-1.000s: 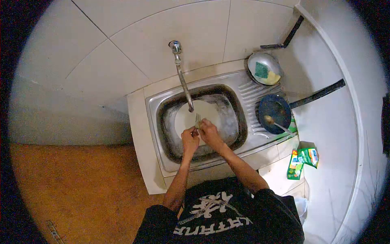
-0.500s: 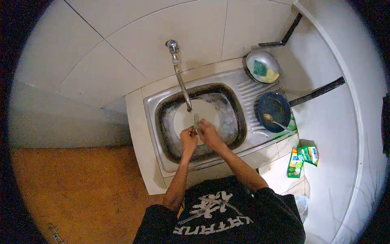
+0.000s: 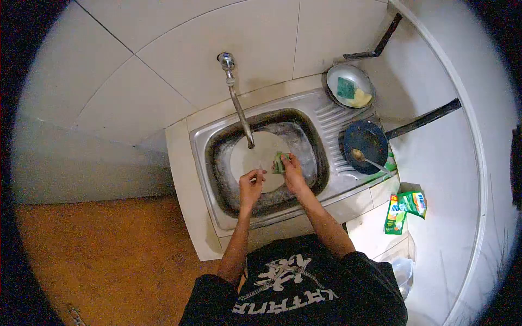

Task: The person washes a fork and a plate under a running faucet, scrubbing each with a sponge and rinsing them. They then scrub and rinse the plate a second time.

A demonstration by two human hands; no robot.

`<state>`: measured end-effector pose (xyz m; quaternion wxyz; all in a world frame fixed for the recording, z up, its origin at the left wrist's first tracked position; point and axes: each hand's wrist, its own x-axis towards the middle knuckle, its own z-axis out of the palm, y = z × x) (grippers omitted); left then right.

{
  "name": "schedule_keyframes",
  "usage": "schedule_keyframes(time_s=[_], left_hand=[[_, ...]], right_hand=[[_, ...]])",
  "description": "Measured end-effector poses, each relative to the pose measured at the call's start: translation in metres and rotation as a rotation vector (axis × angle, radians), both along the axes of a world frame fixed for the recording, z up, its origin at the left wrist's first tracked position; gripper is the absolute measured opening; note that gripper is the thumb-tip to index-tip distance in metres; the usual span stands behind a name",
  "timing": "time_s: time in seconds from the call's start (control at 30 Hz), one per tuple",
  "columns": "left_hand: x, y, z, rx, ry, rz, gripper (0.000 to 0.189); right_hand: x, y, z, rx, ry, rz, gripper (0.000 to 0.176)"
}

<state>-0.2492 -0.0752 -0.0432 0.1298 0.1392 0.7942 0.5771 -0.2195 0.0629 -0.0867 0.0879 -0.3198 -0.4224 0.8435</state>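
My left hand (image 3: 250, 186) is closed over the sink, its fingers pinched on a fork (image 3: 260, 170) that shows only as a faint, blurred shape against the pale plate. My right hand (image 3: 293, 173) grips a green sponge (image 3: 280, 162), a short way right of the left hand. Beneath both hands a large round white plate (image 3: 247, 155) lies in the sink basin (image 3: 321, 182). The faucet spout (image 3: 246, 127) reaches down over the plate, just beyond the hands.
On the ribbed drainboard (image 3: 331, 127), a dark blue pan (image 3: 365, 133) holds a spoon (image 3: 359, 155). Behind it, a metal pan (image 3: 343, 73) carries a green scouring pad (image 3: 346, 88) and a yellow sponge (image 3: 361, 98). Green packets (image 3: 396, 220) lie at the right, below the drainboard.
My right hand has moved right, away from the left hand, and the green sponge shows more clearly. The fork, upright and distinct before, is now blurred. My left hand has barely shifted.
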Motion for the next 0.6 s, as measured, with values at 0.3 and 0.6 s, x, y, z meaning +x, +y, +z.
schedule_keyframes(time_s=[0.3, 0.6], left_hand=[[0.011, 0.005, 0.011, -0.116, -0.056, 0.091, 0.034], [0.025, 0.007, 0.012, -0.392, 0.343, -0.026, 0.027]], right_hand=[[-0.001, -0.01, -0.019, -0.444, 0.117, -0.055, 0.026], [-0.008, -0.014, 0.011, -0.339, -0.021, 0.093, 0.037]])
